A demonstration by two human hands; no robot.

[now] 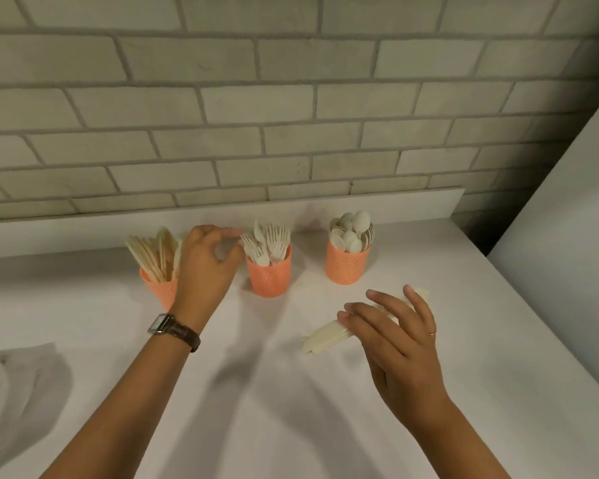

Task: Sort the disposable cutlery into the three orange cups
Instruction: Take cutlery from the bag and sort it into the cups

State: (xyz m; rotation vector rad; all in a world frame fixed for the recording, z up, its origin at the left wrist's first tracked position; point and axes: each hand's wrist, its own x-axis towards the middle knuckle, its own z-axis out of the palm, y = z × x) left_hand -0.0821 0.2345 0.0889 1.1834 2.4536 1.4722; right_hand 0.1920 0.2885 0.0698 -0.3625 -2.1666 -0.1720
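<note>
Three cups, left cup (161, 286), middle cup (269, 276), right cup (346, 266): all salmon-orange, walls covered in a fine pattern of small holes.
Knives (153, 252): pale tan, a shade yellower than the rest.
Forks (268, 242), spoons (350, 229): off-white.
Loose cutlery (325, 335): cream.
Table (256, 392): plain white, grey shadows.
Wall (291, 98): pale grey-green brick pattern, darker grey mortar lines.
Watch (173, 330): dark brown strap, silvery case.
Ring (432, 332): thin, pinkish-gold.
Cloth (11, 382): white-grey.
</note>
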